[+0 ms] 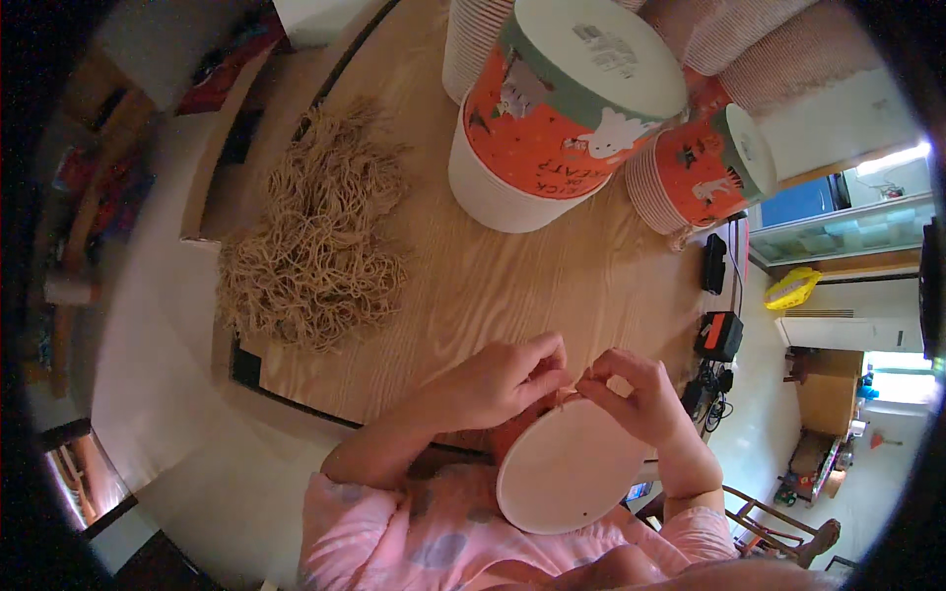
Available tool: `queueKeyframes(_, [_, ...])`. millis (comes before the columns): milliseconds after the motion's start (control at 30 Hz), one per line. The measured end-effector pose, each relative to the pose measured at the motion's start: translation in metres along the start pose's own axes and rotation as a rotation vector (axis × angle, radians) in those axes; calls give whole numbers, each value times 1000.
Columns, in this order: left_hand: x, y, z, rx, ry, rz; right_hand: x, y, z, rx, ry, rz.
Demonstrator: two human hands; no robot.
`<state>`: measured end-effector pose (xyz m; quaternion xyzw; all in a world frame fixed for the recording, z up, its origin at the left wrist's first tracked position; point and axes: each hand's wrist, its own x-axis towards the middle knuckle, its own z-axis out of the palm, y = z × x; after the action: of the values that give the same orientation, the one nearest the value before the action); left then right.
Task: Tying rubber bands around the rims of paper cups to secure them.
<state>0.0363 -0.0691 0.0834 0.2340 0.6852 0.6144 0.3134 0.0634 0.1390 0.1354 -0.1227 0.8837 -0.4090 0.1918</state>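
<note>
A paper bucket with a white inside and an orange-red outer wall rests tilted against my body at the table's near edge. Its open mouth faces up, and a small dark hole shows near the rim closest to me. Both hands meet at the far side of its rim. My left hand is closed in a pinch, and my right hand pinches right beside it. Between the fingertips is a thin tan strand that looks like twine; most of it is hidden. A loose heap of cut twine lies on the left of the table.
On the wooden table, a large nested stack of printed orange buckets stands upside down at the far side. A smaller bucket stack lies to its right, with more behind. A black-and-orange box and cables sit along the right edge.
</note>
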Motion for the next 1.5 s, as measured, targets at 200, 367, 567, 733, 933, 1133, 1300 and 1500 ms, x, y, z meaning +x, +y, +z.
queueKeyframes(200, [5, -22, 6, -296, -111, -6, 0, -2, 0, -11, -55, 65])
queueKeyframes(367, [25, -41, 18, -288, -62, 127, 10, 8, 5, 169, 14, 122])
queueKeyframes(567, [22, -30, 30, -269, 78, 33, 19, 23, 5, 315, 68, 169])
queueKeyframes(733, [14, -8, 25, 17, 233, 106, 20, 17, -2, 175, 32, 198])
queueKeyframes(933, [9, -3, 28, 84, 249, 82, 20, 9, -16, 72, -87, 209])
queueKeyframes(1133, [7, -6, 29, 153, 255, 111, 10, 13, -30, 292, -4, 158])
queueKeyframes(1300, [6, -5, 28, 136, 227, 94, 16, 12, -40, 210, -126, -87])
queueKeyframes(1500, [8, -3, 24, 128, 235, 139, 16, 15, -35, 9, -81, -6])
